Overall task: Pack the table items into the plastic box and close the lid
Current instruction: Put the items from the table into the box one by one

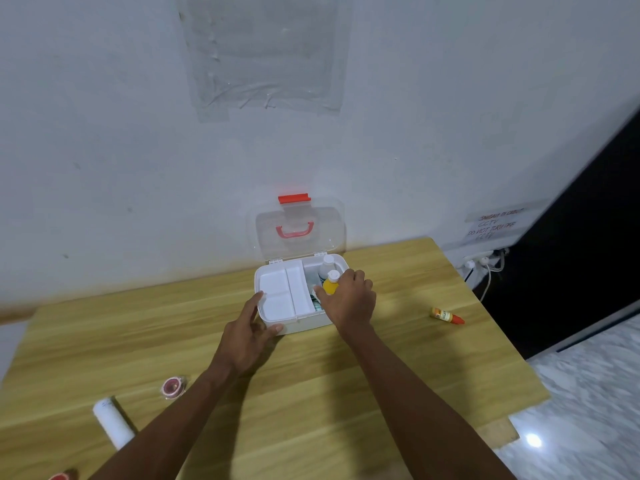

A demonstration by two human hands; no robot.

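Plastic box (277, 299), lid (299, 230) raised: right hand (349, 299) grips yellow bottle (330, 285) inside it beside a white bottle (327, 265). Left hand (251, 336), fingers spread, steadies the box's near-left corner.

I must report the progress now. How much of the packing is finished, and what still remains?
Done: a white-capped bottle already stands in the open plastic box. In hand: the right hand lowers a yellow bottle beside it, while the left hand steadies the box. Left: the small orange dropper bottle, white roll and red tape roll lie on the table; the lid stands open.
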